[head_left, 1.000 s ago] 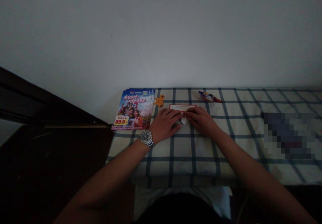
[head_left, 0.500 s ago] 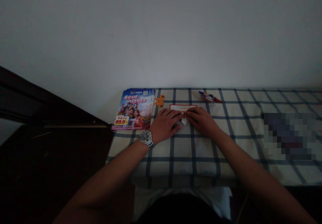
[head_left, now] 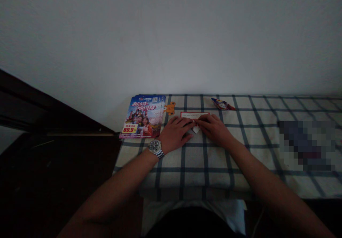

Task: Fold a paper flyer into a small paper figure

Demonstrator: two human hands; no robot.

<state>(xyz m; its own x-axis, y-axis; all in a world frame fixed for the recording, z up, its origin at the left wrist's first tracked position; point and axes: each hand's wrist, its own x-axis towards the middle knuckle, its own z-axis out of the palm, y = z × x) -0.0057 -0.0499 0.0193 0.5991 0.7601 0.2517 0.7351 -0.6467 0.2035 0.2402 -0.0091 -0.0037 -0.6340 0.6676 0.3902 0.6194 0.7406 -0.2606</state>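
on a blue-checked cream cloth (head_left: 192, 158) near the wall, both hands low and close together: the left hand (head_left: 175, 134), with a steel wristwatch (head_left: 155, 147) on its wrist, and the right hand (head_left: 213, 129), the tips of the fingers almost meeting over a small folded white paper (head_left: 196, 129), mostly hidden beneath them. a narrow hold on that paper, though pressing or pinching impossible to tell in this dim view. just beyond the fingertips, a red-bordered white card (head_left: 194, 115); to the left, a stack of travel brochures (head_left: 141, 117) beside an orange cutout (head_left: 169, 107); farther right, a crumpled snack wrapper (head_left: 222, 104). likely risks: the small paper slipping or springing open under uneven pressure from the two hands, a corner creasing in the wrong place through a slight sideways shift on the soft cloth, and the watch bracelet catching the brochure stack and sliding it out of line if the left arm swings outward. poor light, too, making a misaligned edge easy to miss.
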